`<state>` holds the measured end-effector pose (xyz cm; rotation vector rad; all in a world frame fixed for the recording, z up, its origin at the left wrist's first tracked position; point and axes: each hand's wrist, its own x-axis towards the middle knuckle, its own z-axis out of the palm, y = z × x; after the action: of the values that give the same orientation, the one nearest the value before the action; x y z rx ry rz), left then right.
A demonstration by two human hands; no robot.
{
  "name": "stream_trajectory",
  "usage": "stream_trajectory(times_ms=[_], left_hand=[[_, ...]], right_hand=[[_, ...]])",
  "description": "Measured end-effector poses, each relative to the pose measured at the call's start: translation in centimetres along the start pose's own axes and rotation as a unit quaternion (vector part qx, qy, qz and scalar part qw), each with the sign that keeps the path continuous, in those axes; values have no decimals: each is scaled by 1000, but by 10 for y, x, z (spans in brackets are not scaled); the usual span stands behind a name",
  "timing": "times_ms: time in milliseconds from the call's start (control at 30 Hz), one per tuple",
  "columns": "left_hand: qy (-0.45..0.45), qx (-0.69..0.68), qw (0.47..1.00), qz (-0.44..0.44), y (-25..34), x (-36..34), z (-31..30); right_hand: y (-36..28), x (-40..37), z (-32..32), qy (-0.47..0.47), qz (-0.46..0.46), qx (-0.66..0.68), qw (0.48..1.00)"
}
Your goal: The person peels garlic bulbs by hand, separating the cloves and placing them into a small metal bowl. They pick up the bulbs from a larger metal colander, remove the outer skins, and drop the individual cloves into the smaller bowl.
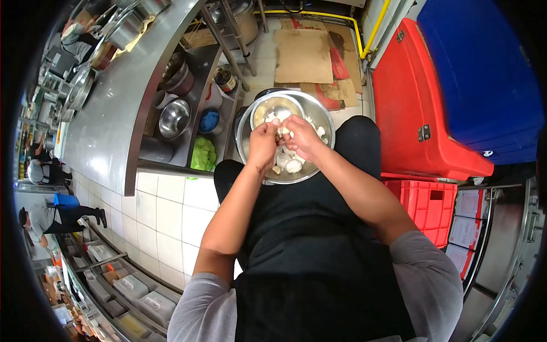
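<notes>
While a small pale piece point(285, 130) is pinched between the closed fingers of the left hand point(264, 142) and the right hand point(305, 138), it is held over the large steel bowl point(323, 113), which is steadied at the lap. Whether more of the grip is borne by one hand cannot be told. Garlic-like bulbs point(293, 166) are gathered in the near part of that bowl, and a smaller bowl point(277, 103) is nested at its far side. The work is best done with the fingertips kept low, the piece held lightly and turned in small movements, so that it is not crushed and loose bits are caught inside the rim.
</notes>
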<state>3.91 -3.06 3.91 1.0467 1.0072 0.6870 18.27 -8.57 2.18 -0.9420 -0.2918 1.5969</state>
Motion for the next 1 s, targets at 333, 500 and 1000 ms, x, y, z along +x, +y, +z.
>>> stream_trajectory(times_ms=[333, 500, 1000], left_hand=[[-69, -257, 960, -82, 21, 16, -28], [-64, -270, 960, -47, 27, 10, -46], [-143, 18, 987, -66, 30, 11, -28]], right_hand=[[-17, 18, 26, 24, -295, -431, 853], [-19, 33, 14, 68, -395, -554, 729], [-33, 19, -4, -188, -149, -263, 935]])
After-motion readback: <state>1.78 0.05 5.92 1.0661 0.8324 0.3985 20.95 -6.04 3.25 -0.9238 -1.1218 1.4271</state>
